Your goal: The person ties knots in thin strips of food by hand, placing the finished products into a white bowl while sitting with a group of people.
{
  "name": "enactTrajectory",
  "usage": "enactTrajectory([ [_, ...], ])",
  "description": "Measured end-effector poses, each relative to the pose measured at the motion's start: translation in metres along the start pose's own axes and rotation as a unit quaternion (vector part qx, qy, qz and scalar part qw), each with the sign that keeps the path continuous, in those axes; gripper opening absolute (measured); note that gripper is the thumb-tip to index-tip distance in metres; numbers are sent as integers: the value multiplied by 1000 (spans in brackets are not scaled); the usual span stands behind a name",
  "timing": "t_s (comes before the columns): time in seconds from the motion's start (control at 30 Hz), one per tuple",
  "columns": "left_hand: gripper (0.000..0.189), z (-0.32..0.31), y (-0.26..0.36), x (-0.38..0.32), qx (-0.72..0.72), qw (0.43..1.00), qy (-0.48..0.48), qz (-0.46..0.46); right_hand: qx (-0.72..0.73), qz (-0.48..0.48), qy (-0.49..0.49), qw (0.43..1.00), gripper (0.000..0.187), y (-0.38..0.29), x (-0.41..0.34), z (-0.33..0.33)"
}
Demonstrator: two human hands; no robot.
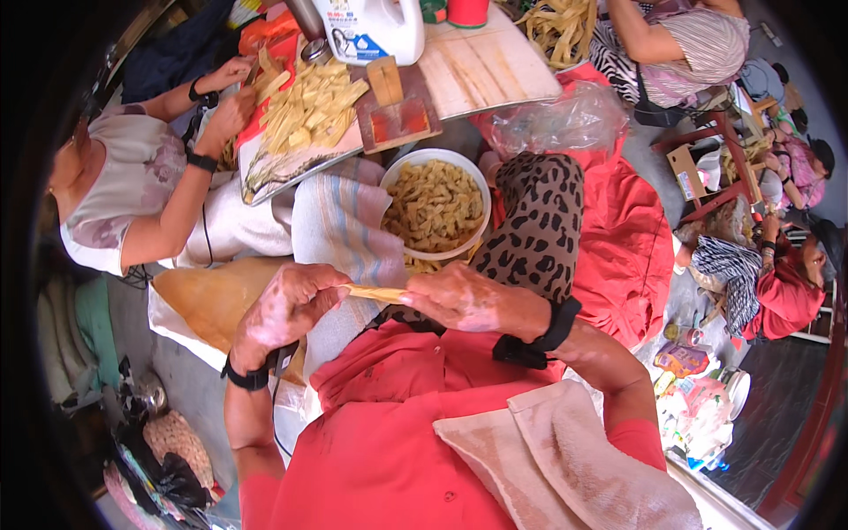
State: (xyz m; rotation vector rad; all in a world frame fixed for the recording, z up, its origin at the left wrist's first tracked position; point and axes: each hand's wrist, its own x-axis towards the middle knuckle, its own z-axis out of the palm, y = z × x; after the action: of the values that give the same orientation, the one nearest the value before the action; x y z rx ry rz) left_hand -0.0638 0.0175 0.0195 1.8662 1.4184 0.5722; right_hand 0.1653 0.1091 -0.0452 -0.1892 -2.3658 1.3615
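Note:
A narrow pale-yellow strip (pixel 376 293), apparently folded or twisted plant material, is stretched almost level above my lap. My left hand (pixel 288 308) pinches one end between thumb and fingers. Around the other end close the fingers and thumb of my right hand (pixel 474 298). Just beyond my hands, between my knees, a white plastic tub (pixel 489 211) holds a heap of short, yellowish folded pieces (pixel 434 202). A striped towel (pixel 344 218) lies over my left leg.
A low table carries a pile of flat yellow strips (pixel 311 99), a wooden block on a board (pixel 385 79) and a white jug (pixel 374 33). One person (pixel 152 179) works at left; several others sit at right. A clear plastic bag (pixel 560 119) lies beyond my right knee.

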Motion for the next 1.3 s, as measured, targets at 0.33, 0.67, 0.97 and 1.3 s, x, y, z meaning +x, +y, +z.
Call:
enactTrajectory([
  [0.33,13,46,27,0,70,993,-17,95,-57,-26,-41,997,23,-4,-9,4],
  [0.67,20,-11,18,-44,-116,988,70,-69,-8,-89,21,996,15,-25,5,0],
  [0.97,25,-5,47,-27,-548,762,330,97,7,-139,145,980,13,-55,49,5],
  [1.3,20,39,41,3,132,934,286,167,-15,-94,163,982,12,-19,25,12],
])
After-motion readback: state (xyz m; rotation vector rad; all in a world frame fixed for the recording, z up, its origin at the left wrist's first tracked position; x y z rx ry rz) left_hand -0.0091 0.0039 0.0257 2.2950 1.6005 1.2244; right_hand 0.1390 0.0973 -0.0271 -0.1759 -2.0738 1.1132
